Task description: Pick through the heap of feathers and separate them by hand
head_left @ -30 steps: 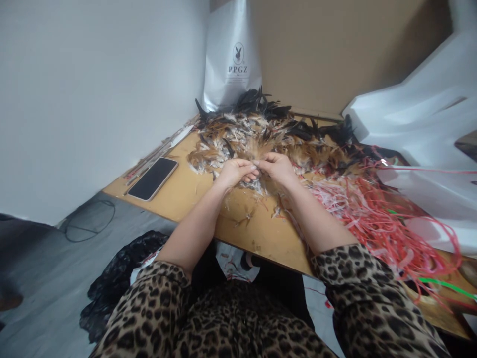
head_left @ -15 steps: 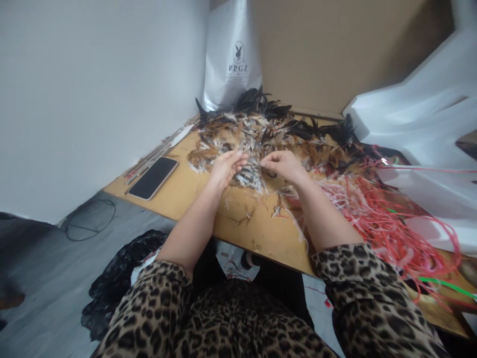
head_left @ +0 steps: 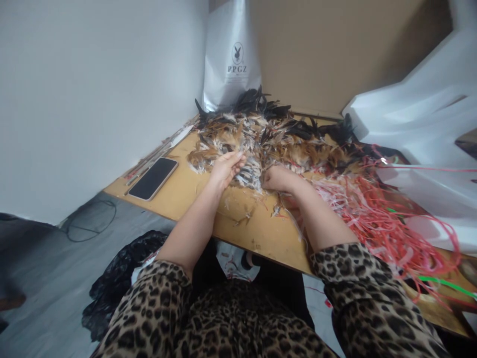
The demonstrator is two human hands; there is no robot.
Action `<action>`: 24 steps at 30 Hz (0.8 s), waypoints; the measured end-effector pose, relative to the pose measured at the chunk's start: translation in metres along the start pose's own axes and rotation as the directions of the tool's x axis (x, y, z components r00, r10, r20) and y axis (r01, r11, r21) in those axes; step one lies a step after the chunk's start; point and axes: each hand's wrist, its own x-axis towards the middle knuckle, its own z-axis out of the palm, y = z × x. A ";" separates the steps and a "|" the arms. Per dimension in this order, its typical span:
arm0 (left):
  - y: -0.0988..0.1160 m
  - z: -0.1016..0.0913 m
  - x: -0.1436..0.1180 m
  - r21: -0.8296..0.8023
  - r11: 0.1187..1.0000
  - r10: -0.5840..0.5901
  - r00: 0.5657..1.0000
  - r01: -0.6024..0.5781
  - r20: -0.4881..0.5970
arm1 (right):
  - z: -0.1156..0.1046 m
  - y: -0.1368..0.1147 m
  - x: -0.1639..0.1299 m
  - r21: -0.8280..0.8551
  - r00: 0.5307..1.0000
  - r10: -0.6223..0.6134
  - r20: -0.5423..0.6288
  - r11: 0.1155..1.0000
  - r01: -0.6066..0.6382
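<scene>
A heap of brown, white and black feathers (head_left: 223,127) covers the middle of the wooden table. My left hand (head_left: 226,168) is closed over the heap's front left, thumb and fingers pinched together on what looks like a feather. Just right of it, my right hand (head_left: 279,179) reaches down to the pale quill ends at the heap's front edge. Its fingers are bent and pressed together, and what they pinch is hidden. A few loose feathers (head_left: 244,216) lie in front of the hands.
A phone (head_left: 153,179) lies at the table's left. Tangled pink and red plastic strips (head_left: 376,223) spread over the right side. A white printed bag (head_left: 233,54) stands behind the feathers, and white sheeting (head_left: 417,109) hangs at right. A black plastic bag (head_left: 119,283) is on the floor.
My right hand has moved down toward me, from above the feathers to the quill ends at the heap's front edge. My left hand has stayed nearly in place.
</scene>
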 end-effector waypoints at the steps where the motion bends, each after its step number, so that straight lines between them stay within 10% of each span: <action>1: 0.000 0.000 0.000 -0.001 1.000 0.001 1.000 -0.001 0.005 | 0.001 -0.001 0.000 -0.033 1.000 0.011 -0.003 0.999 -0.011; 7: -0.002 -0.002 0.002 -0.016 1.000 -0.023 0.998 0.024 0.060 | -0.009 0.014 -0.004 0.317 0.990 0.051 -0.128 0.948 -0.008; 11: -0.002 -0.002 0.000 -0.013 0.997 -0.069 0.991 0.071 0.116 | -0.019 0.014 -0.009 0.769 0.965 0.100 -0.243 0.626 0.129; 16: -0.004 0.002 -0.004 -0.015 0.989 -0.141 0.969 0.147 0.204 | -0.010 -0.003 -0.003 0.901 0.911 0.170 -0.376 0.298 0.316; 24: -0.008 0.007 -0.009 0.018 0.976 -0.214 0.954 0.215 0.208 | 0.005 -0.018 0.006 0.883 0.826 0.332 -0.457 0.279 0.376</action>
